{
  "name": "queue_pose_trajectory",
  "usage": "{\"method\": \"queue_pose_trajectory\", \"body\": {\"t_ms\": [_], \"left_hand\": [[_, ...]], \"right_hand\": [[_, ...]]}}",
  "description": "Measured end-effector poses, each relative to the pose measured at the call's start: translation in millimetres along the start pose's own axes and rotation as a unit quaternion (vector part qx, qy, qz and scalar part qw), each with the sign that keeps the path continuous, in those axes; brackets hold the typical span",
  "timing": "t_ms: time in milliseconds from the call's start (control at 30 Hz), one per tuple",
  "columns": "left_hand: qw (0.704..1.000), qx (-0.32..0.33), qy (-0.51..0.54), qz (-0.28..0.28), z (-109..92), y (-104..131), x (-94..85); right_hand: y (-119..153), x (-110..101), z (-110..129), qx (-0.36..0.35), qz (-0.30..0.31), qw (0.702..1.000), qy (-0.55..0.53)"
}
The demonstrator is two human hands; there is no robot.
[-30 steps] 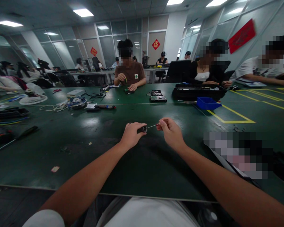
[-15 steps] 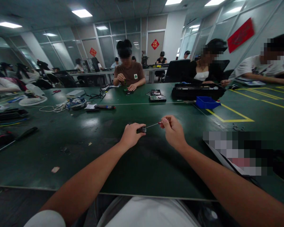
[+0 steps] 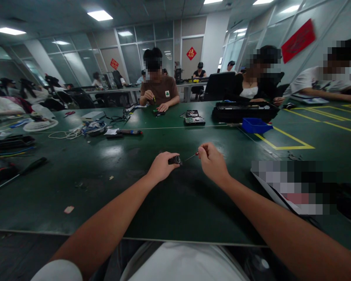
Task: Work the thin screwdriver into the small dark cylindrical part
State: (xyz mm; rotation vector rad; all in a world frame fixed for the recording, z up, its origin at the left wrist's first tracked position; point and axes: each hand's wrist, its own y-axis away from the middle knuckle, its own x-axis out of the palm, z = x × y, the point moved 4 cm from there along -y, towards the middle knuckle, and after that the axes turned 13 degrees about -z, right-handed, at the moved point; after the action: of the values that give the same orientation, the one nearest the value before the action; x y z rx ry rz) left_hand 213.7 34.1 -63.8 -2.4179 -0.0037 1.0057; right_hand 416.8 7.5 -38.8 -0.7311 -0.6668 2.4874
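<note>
Scrap of paper: we see a pale scrap (image 3: 69, 209) near the table edge, ahead and to the left of us.
Left hand: our left hand (image 3: 160, 167) is closed around a dark cylinder (image 3: 174, 160), fingers over it and thumb beneath.
Dark cylinder: it lies at the right side of our left hand, held above the green table (image 3: 105, 218). Its long axis runs roughly sideways, the ringed end turned to the right and somewhat towards us. Our left hand is the nearer one, being on it; our right hand is apart, across the gap.
Right hand: our right hand (image 3: 213, 162) is pinched shut on the red end of a thin tool (image 3: 190, 157).
Thin tool: its shaft leaves our right fingertips leftward and slants down in our view, the far tip just beside the ringed end. We cannot tell whether the two touch, nor whether their axes line up in depth.
Long screwdriver: one with a black handle (image 3: 33, 166) lies well to our left.
Middle of the table: beyond our hands we see a dark, pen-like tool (image 3: 130, 132) on the left and a blue bin (image 3: 256, 125) on the right.
Far side: opened drives (image 3: 194, 121) lie between us and a black tray (image 3: 242, 113) to their right; a person in a brown shirt (image 3: 160, 88) works opposite.
</note>
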Motion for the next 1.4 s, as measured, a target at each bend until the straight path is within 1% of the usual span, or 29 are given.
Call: {"method": "queue_pose_trajectory", "body": {"t_ms": [133,200,233,300,400,433,467,500,533,567,633,667,700,767,800,867,967,1033,1100,1200,1267,1333,1400], "left_hand": [[0.997,-0.034,0.063,-0.036,5.9,-3.4,-5.0],[0.987,-0.069,0.139,-0.039,7.6,-5.6,-5.4],[0.978,-0.092,0.186,-0.036,7.6,-6.4,-4.8],[0.947,-0.146,0.285,-0.029,6.5,-6.8,-2.4],[0.886,-0.224,0.407,-0.016,2.3,-4.0,2.6],[0.870,-0.237,0.432,-0.007,-0.1,-2.8,3.6],[0.863,-0.240,0.444,0.001,-3.0,-1.8,3.4],[0.868,-0.234,0.438,0.010,-6.3,-1.2,2.2],[0.885,-0.218,0.412,0.020,-9.9,-1.1,0.0],[0.910,-0.194,0.364,0.031,-13.9,-1.3,-2.7],[0.966,-0.123,0.222,0.051,-22.9,-2.8,-7.6],[0.984,-0.078,0.144,0.065,-27.7,-3.7,-8.3],[0.994,-0.032,0.072,0.080,-32.3,-4.5,-7.1],[0.991,0.046,-0.035,0.116,-38.4,-5.2,1.4],[0.985,0.071,-0.073,0.137,-39.3,-5.4,7.8],[0.973,0.096,-0.124,0.170,-37.4,-6.4,21.3],[0.961,0.107,-0.156,0.201,-31.3,-8.6,35.5],[0.961,0.105,-0.153,0.202,-27.9,-10.2,37.7],[0.967,0.099,-0.135,0.190,-24.8,-11.1,34.9],[0.973,0.088,-0.112,0.182,-17.8,-10.1,26.3],[0.976,0.075,-0.103,0.177,-9.9,-9.9,17.3],[0.983,0.056,-0.080,0.154,-0.4,-12.0,3.5],[0.991,0.022,-0.042,0.124,11.0,-16.1,-14.6]], "right_hand": [[-1.4,-1.2,-0.7,0.002,-0.004,1.000,0.003],[-1.9,-2.0,-0.9,0.001,-0.010,1.000,0.001],[-2.0,-2.3,-0.9,0.001,-0.012,1.000,-0.001],[-2.0,-2.9,-0.4,0.001,-0.014,1.000,-0.004],[-2.1,-3.8,1.0,0.000,-0.014,1.000,-0.009],[-2.3,-4.3,1.4,0.000,-0.016,1.000,-0.011],[-2.5,-4.7,1.8,-0.001,-0.019,1.000,-0.014],[-2.8,-5.1,2.0,-0.002,-0.023,1.000,-0.016],[-3.1,-5.4,2.1,-0.003,-0.025,1.000,-0.018],[-3.4,-5.7,2.1,-0.004,-0.027,0.999,-0.020],[-3.8,-6.1,2.3,-0.005,-0.028,0.999,-0.024],[-3.8,-6.2,2.7,-0.006,-0.027,0.999,-0.025],[-3.8,-6.4,3.1,-0.006,-0.026,0.999,-0.026],[-3.5,-6.9,4.2,-0.007,-0.024,0.999,-0.027],[-3.4,-7.1,4.9,-0.007,-0.023,0.999,-0.027],[-3.2,-7.6,6.0,-0.007,-0.023,0.999,-0.027],[-3.0,-7.6,7.1,-0.008,-0.024,0.999,-0.026],[-2.9,-7.2,7.4,-0.010,-0.024,0.999,-0.024],[-2.9,-6.8,7.1,-0.011,-0.026,0.999,-0.023],[-2.9,-6.0,5.5,-0.007,-0.024,0.999,-0.022],[-2.9,-5.4,4.0,-0.004,-0.023,0.999,-0.024],[-2.9,-4.7,2.5,-0.003,-0.022,0.999,-0.026],[-2.7,-3.8,1.2,-0.001,-0.019,0.999,-0.029]]}}
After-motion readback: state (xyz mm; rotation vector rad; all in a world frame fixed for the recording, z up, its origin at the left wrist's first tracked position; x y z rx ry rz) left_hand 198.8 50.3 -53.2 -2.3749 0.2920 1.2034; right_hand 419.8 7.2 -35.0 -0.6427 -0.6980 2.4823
